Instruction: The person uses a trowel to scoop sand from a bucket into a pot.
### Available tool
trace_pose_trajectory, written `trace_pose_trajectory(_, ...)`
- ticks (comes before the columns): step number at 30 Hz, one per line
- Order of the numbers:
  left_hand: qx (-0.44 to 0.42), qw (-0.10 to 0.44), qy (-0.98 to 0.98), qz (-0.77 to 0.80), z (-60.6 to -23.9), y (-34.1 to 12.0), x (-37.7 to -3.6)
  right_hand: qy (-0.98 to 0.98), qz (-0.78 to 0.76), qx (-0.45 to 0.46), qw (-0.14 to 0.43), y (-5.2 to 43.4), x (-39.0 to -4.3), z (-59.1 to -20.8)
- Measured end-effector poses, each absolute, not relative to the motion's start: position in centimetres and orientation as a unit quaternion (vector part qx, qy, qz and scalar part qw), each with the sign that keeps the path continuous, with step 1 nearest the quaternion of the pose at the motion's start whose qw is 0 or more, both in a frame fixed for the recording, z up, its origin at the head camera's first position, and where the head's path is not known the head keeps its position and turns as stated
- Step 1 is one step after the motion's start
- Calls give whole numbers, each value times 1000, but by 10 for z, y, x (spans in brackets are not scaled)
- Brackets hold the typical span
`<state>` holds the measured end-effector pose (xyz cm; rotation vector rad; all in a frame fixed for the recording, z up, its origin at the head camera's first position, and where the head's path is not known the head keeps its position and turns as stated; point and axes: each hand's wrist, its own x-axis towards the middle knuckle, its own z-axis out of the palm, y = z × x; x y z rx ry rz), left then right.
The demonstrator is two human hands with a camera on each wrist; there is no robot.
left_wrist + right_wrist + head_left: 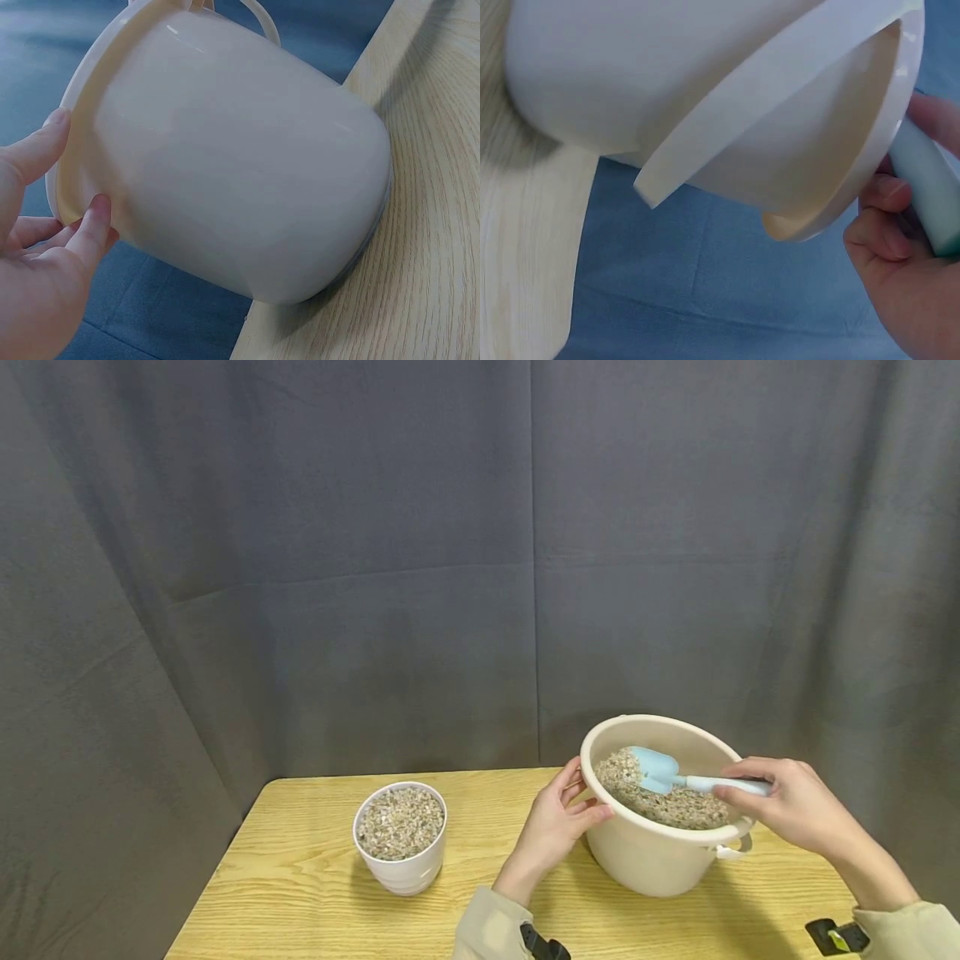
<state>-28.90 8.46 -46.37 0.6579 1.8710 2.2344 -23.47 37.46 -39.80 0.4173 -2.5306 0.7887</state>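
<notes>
A cream bucket [643, 860] stands on the right of the table, partly filled with fine tan gravel [686, 810]. My left hand [553, 822] holds its rim on the left side; in the left wrist view the thumb [46, 142] is at the rim, with the fingers lower down by the bucket wall. My right hand [795, 802] grips the pale handle of a light blue hand trowel [656, 768], reaching over the bucket's right rim. The trowel blade is inside the bucket, at the gravel. In the right wrist view the bucket wall hides the blade.
On the left of the wooden table [300, 860] stands a white pot [408, 875] filled with similar gravel close to its rim. A white bucket handle [757, 90] hangs on the bucket's near right side. A grey curtain [405, 568] hangs behind the table.
</notes>
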Motion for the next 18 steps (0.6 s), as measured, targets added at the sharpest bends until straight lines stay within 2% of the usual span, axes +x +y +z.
trace_pose_trajectory(18, 223, 81, 631, 739, -462, 83, -290, -908, 315, 82, 265, 373, -220, -412)
